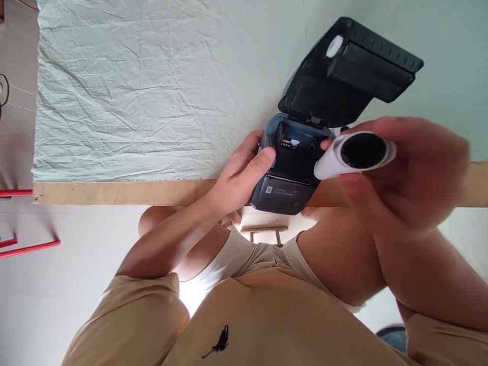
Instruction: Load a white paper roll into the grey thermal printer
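Observation:
A dark portable printer [280, 195] has its black lid [343, 76] swung up, so its black inner compartment shows a small white label. My left hand [246, 170] grips the printer's left side, thumb on the rim of the compartment. Just right of the compartment, my right hand [404, 173] holds a white paper roll [333, 160] between thumb and fingers. The roll's round end, dark in the middle, faces up toward the camera.
A wrinkled pale green cloth [145, 91] covers the table, whose bare wooden edge [114, 193] runs along the front. Below are my legs and a wooden stool [265, 230]. Red bars [30, 250] stand at the far left.

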The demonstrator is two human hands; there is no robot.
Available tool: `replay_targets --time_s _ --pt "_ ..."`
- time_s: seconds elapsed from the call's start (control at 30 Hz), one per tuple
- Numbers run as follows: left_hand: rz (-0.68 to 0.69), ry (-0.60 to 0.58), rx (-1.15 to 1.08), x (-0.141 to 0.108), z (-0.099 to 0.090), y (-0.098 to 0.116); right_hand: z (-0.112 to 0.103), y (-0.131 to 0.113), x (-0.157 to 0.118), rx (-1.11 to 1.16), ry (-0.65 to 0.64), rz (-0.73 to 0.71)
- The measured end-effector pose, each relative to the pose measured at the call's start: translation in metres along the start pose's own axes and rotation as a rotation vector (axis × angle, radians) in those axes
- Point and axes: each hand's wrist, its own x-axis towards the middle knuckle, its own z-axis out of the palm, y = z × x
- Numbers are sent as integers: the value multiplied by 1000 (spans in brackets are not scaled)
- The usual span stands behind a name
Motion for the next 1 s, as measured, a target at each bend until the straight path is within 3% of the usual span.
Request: replay_targets --time_s 0.1,0.23,0.33,0.43,0.67,0.83,0.93,1.0 --pt "-10 6 35 1 0 -1 -3 -3 4 128 64 -120" --pt "73 -15 5 2 0 -2 3 -5 12 119 68 -159" --pt "114 -44 -9 4 -2 -2 18 -6 16 59 226 -330" --pt "79 -59 4 6 -4 -3 31 -10 17 -69 321 -362" --pt "90 -82 21 6 -8 -2 29 -14 12 -116 221 -337" --pt "122 -126 -24 7 -9 -4 38 -18 13 -135 314 -319" --pt "129 -130 -25 7 -11 -7 38 -19 15 -89 377 -424" --pt "140 -131 -16 7 -11 -9 33 -18 17 -46 322 -510"
